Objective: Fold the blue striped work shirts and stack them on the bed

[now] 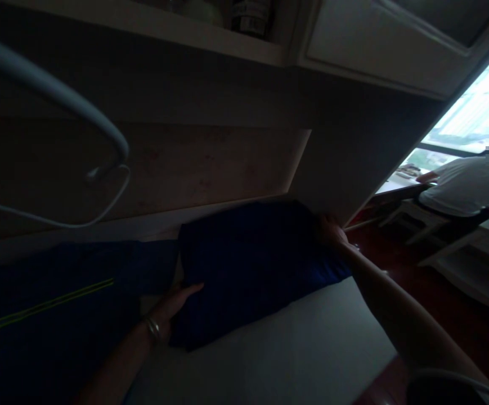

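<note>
A folded dark blue garment (244,264) lies on a white surface, its exact kind hard to make out in the dim light. My left hand (175,304), with bracelets at the wrist, grips its left edge; the thumb rests on top and the fingers are hidden under the cloth. At the far right end, my right hand (332,232) is closed on the garment's edge, its fingers mostly lost in shadow. Left of my left hand is another dark blue garment (79,264) with two yellow-green stripes, lying spread out.
The white tabletop (286,349) stands against a wooden back panel (210,163). A pale curved lamp arm (58,84) with a cable hangs at upper left. Overhead is a shelf (143,22) with a labelled container (250,16). A seated person (459,183) is by the window at right.
</note>
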Available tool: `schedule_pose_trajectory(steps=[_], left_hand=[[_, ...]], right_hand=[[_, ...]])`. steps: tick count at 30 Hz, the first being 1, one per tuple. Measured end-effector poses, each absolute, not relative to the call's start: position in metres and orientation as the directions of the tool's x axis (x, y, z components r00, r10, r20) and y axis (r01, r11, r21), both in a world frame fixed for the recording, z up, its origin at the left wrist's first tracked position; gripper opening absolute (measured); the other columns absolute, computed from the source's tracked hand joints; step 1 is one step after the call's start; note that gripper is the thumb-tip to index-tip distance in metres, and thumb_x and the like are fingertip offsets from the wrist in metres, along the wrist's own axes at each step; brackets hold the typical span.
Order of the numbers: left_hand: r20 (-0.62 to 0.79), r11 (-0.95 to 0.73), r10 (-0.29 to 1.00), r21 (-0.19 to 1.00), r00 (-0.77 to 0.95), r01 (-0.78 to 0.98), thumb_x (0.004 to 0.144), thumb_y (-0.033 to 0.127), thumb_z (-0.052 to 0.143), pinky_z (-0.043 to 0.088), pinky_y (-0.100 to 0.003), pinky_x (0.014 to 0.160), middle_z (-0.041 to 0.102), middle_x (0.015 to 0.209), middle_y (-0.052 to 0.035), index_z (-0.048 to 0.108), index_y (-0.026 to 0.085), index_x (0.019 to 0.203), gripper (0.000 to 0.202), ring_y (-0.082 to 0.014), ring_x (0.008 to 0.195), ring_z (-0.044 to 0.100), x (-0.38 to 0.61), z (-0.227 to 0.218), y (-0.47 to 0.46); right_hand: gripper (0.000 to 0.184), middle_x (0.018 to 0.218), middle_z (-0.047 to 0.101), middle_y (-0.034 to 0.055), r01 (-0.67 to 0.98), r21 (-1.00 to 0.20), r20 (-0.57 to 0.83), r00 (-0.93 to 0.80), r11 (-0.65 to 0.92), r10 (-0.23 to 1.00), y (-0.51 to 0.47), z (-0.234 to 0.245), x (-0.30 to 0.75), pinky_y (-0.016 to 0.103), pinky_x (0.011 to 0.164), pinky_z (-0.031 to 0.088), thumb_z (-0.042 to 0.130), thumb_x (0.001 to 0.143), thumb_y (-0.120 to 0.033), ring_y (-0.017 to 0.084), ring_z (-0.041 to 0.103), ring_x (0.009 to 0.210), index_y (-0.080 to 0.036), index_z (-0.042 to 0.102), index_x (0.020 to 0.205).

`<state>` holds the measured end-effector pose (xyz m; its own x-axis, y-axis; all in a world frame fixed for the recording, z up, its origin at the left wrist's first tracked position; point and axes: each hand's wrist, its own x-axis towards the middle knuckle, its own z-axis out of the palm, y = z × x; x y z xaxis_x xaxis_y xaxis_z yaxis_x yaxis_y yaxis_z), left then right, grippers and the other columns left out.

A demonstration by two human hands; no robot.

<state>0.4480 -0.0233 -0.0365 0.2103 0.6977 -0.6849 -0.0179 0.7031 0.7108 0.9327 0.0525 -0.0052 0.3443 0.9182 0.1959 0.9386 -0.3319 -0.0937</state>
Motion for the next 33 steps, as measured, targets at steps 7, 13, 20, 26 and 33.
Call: schedule_pose_trajectory(steps=[7,13,20,26,33], left_hand=[[-0.688,0.697,0.716,0.714,0.117,-0.065,0.067,0.044,0.080,0.054,-0.024,0.053,0.073,0.104,-0.0104,0.061,0.016,0.116,0.060,-0.0167,0.069,0.069,0.446,-0.049,-0.085],[-0.596,0.585,0.801,0.801,0.065,0.130,0.075,0.041,0.070,0.059,-0.035,0.073,0.066,0.120,-0.0141,0.056,0.015,0.122,0.055,-0.0251,0.099,0.067,0.440,-0.056,-0.100],[0.096,-0.257,0.966,0.481,0.241,0.838,0.096,0.042,0.037,0.028,-0.047,0.119,0.040,0.154,-0.0064,0.044,0.024,0.144,0.052,-0.0248,0.143,0.034,0.443,-0.055,-0.115],[-0.235,-0.297,0.883,0.389,0.406,0.872,0.093,0.037,0.046,0.023,-0.055,0.120,0.026,0.159,-0.0026,0.032,0.026,0.150,0.060,-0.0270,0.144,0.031,0.429,-0.053,-0.153],[-0.091,0.052,0.995,0.079,-0.045,0.996,0.091,0.042,0.049,0.050,-0.045,0.094,0.060,0.136,-0.0109,0.059,0.026,0.134,0.047,-0.0308,0.116,0.059,0.343,-0.078,-0.235]], right_hand=[[0.050,0.151,0.042,0.0070,0.990,-0.141,0.288,0.020,0.022,0.957,-0.007,-0.064,0.845,0.055,0.114,0.025,0.031,0.099,-0.048,0.028,0.039,0.137,-0.029,0.045,0.143],[0.053,0.156,0.035,0.0060,0.991,-0.123,-0.003,-0.061,0.060,0.998,-0.028,-0.090,0.822,0.070,0.111,0.015,0.030,0.098,-0.046,0.032,0.029,0.144,-0.033,0.039,0.148],[0.051,0.157,0.032,-0.0008,0.931,-0.179,0.188,-0.286,0.319,0.940,-0.067,-0.081,0.746,0.064,0.116,0.010,0.037,0.097,-0.047,0.029,0.027,0.145,-0.041,0.038,0.147],[0.047,0.151,0.044,0.0052,0.889,-0.306,0.063,-0.338,0.341,0.939,-0.077,-0.089,0.716,0.068,0.114,0.014,0.043,0.093,-0.044,0.034,0.035,0.140,-0.035,0.054,0.138],[0.037,0.123,0.066,0.0107,0.191,-0.954,-0.283,-0.311,-0.232,0.907,-0.048,-0.051,0.592,0.041,0.086,0.057,0.048,0.092,-0.043,0.024,0.069,0.100,-0.025,0.062,0.121]])
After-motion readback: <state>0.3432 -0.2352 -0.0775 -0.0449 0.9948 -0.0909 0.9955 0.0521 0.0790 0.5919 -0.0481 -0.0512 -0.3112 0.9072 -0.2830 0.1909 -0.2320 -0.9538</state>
